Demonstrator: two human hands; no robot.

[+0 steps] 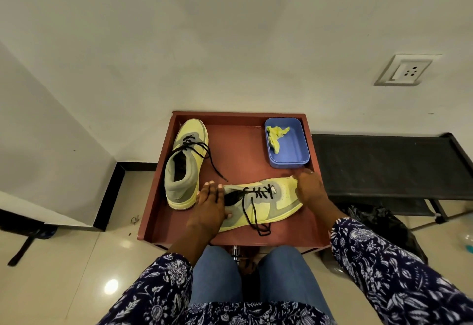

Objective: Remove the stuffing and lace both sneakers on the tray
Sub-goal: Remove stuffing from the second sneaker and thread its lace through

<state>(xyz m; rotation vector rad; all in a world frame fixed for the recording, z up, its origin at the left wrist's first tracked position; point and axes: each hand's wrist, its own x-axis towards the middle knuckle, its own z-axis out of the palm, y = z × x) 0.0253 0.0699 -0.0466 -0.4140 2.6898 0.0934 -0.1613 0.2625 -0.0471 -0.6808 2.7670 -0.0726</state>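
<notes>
Two yellow-and-grey sneakers with black laces lie on a reddish-brown tray (238, 240). The far sneaker (185, 163) stands at the tray's left, toe pointing away, its lace ends trailing loose to the right. The near sneaker (266, 203) lies across the tray's front, toe to the right, laced, with lace ends hanging toward me. My left hand (208, 205) grips its heel. My right hand (308, 187) holds its toe. A blue tub (294, 155) at the tray's back right holds crumpled yellow stuffing (276, 135).
The tray rests on a low stand against a white wall. A black bench (384, 166) stands to the right with a dark bag beneath it. A wall socket (407, 70) is up at the right. My knees sit just below the tray's front edge.
</notes>
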